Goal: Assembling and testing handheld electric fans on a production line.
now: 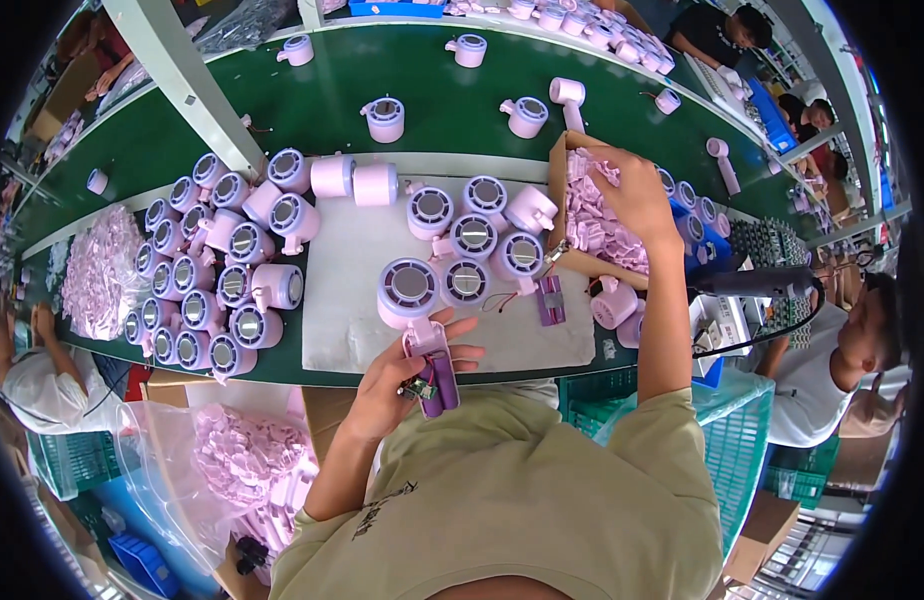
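Note:
My left hand [380,385] holds a pink handheld fan [409,287] by its handle, head pointing away from me. The handle lies open, showing purple battery cells [440,388] and a small green circuit board [416,388]. My right hand [637,195] dips into a cardboard box [557,200] of small pink plastic parts [587,215]. Its fingers bend down over the parts, and whatever is between them is hidden. Several fan heads [474,235] stand on the white mat [342,300] just beyond the held fan. A loose purple battery pack [551,300] with wires lies near the box.
Many fan heads [212,275] crowd the table's left, beside a bag of pink parts [107,270]. More fans [385,118] sit on the green conveyor belt [322,100] behind. A dark corded tool [752,282] juts in at right. Co-workers [832,370] sit on both sides.

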Motion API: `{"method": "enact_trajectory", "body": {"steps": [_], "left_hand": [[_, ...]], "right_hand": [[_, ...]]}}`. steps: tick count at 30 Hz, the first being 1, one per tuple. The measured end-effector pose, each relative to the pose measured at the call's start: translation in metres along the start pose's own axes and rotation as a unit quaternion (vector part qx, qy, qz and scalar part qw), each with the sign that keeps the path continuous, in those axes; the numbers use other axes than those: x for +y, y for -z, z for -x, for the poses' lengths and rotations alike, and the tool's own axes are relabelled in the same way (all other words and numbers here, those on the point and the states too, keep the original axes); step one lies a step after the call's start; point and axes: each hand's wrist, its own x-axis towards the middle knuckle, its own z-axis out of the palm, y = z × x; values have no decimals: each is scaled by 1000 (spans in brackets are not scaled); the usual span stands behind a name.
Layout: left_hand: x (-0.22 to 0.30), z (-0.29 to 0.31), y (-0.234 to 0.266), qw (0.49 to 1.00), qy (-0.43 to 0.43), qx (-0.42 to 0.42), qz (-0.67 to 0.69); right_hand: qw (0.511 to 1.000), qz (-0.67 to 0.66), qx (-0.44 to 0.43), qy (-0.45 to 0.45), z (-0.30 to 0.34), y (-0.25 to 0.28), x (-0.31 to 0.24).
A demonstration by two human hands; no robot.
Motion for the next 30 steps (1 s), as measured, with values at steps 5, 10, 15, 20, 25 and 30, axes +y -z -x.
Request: {"method": "enact_trajectory", "body": {"steps": [5, 10, 15, 20, 25, 30], "left_hand": [[-4, -4, 3, 1000, 12, -15, 1], [7, -14, 1, 1000, 15, -21, 2], [18, -33, -11, 998, -50, 10, -45], [7, -51, -43, 977, -143, 60, -149], [-10, -55, -45, 963, -111, 93, -227], [6, -53, -41, 974, -122, 96, -167]], "right_hand": [[996, 1, -77, -41, -1, -4, 9], [986, -111, -88, -83, 8, 8, 1], [981, -148, 69, -107, 25, 42, -63], [979, -185, 80, 6, 47, 30, -148], [964, -259, 59, -1, 68, 12, -179], [954, -297, -23, -9, 69, 13, -176]]}}
